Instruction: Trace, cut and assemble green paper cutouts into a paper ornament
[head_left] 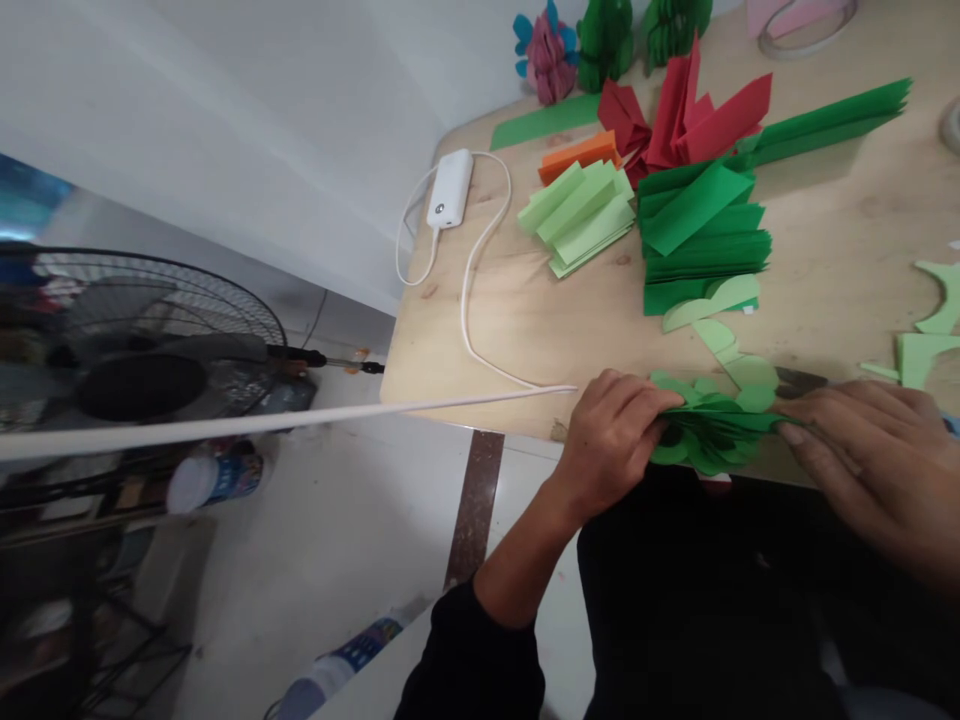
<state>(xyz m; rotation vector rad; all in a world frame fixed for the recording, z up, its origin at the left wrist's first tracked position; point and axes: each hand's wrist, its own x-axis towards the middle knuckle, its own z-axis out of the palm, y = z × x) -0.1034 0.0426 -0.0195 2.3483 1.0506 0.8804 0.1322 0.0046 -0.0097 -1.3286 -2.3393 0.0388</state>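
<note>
A layered green paper craft [712, 432] with rounded, fanned-out leaves spans the gap between my two hands at the table's front edge. My left hand [615, 425] pinches its left end, fingers closed. At its right end, my right hand [862, 450] holds on with thumb and fingers. Just behind it lie light green scalloped paper cutouts [720, 340]. A dark object [799, 382], partly covered, rests beside my right fingers; its kind does not show clearly.
Folded green [705, 230], light green [585, 215], orange [577, 155] and red papers [682, 115] lie on the wooden table [525, 320]. A white power bank [450, 188] trails a cable across the left side. Finished paper crafts [551, 55] stand behind. A fan [142, 340] is left.
</note>
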